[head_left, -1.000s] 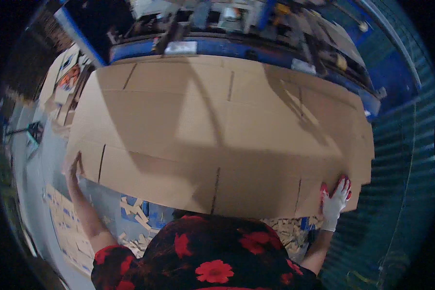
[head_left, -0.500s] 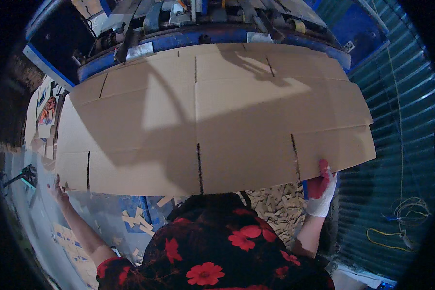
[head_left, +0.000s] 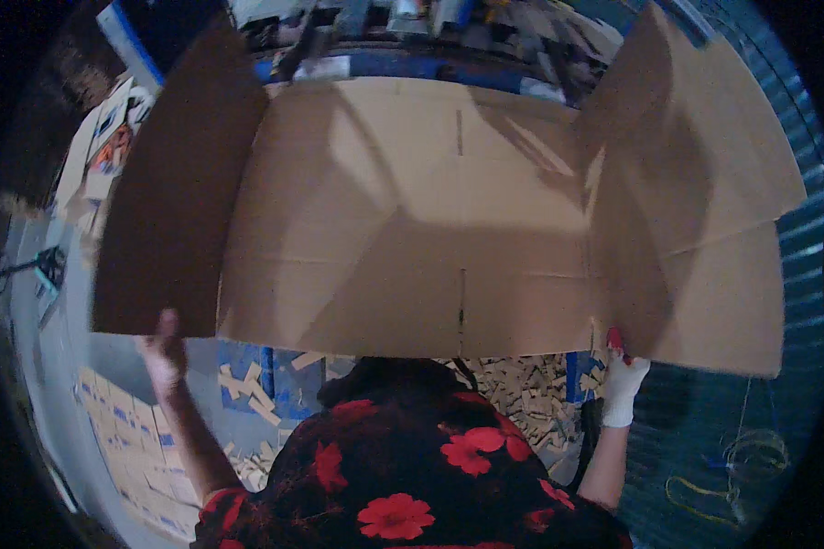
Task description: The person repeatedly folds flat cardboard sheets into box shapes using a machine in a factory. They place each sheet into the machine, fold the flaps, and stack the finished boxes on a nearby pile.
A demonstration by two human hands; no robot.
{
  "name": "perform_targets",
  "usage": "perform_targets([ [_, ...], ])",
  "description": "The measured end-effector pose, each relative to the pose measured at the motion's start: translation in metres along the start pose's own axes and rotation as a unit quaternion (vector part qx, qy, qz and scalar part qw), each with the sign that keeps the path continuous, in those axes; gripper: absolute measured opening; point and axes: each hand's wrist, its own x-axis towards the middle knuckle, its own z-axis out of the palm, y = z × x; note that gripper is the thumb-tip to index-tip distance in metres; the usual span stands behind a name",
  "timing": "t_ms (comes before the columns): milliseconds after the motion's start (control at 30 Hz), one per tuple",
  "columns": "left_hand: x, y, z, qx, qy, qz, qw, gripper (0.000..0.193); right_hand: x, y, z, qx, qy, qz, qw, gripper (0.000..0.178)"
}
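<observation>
A large brown cardboard sheet [head_left: 375, 210] spans the space in front of me, its left and right panels folded upward along creases. Short dark slots cut into its middle panel. My bare left hand [head_left: 163, 355] pinches the near edge of the left panel, thumb on top and fingers underneath. At the near edge by the right crease, my right hand [head_left: 624, 364] in a white glove with a red palm grips the sheet, its thumb on the upper face. The fingers of both hands are mostly hidden below the cardboard.
Beyond the sheet stands a blue machine [head_left: 366, 64] with dark metal parts. Cardboard offcuts [head_left: 522, 393] lie heaped below, near my body. Stacked cardboard [head_left: 128, 439] is at lower left. A green corrugated wall [head_left: 705, 439] with a hanging cable [head_left: 755, 453] runs along the right.
The sheet lay nearly flat before; now both side panels are bent up. My left hand has moved inward to the right, still holding the edge. The right hand keeps its grip.
</observation>
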Motion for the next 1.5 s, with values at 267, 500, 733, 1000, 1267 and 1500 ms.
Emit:
perform_targets([
  [267,-0.021,0.032,0.107,0.345,-0.326,0.289,0.831,0.07,-0.003,-0.016,0.058,-0.344,-0.067,-0.531,0.772,0.042],
  [500,-0.035,0.027,0.132,0.524,-0.392,0.347,0.672,0.065,0.011,-0.019,0.062,-0.292,-0.062,-0.583,0.756,0.066],
  [733,-0.039,0.021,0.131,0.493,-0.397,0.356,0.687,0.06,-0.011,-0.035,0.053,-0.327,-0.118,-0.507,0.789,0.068],
  [1000,-0.028,0.013,0.139,0.46,-0.398,0.387,0.693,0.056,0.008,-0.023,0.073,-0.318,-0.07,-0.576,0.75,0.063],
  [1267,-0.014,0.007,0.146,0.37,-0.295,0.477,0.741,0.056,0.026,-0.024,0.08,-0.299,-0.024,-0.573,0.763,0.061],
  [1500,0.088,-0.01,0.221,0.413,-0.291,0.413,0.757,0.053,0.13,-0.091,0.124,-0.327,-0.084,-0.543,0.769,0.064],
])
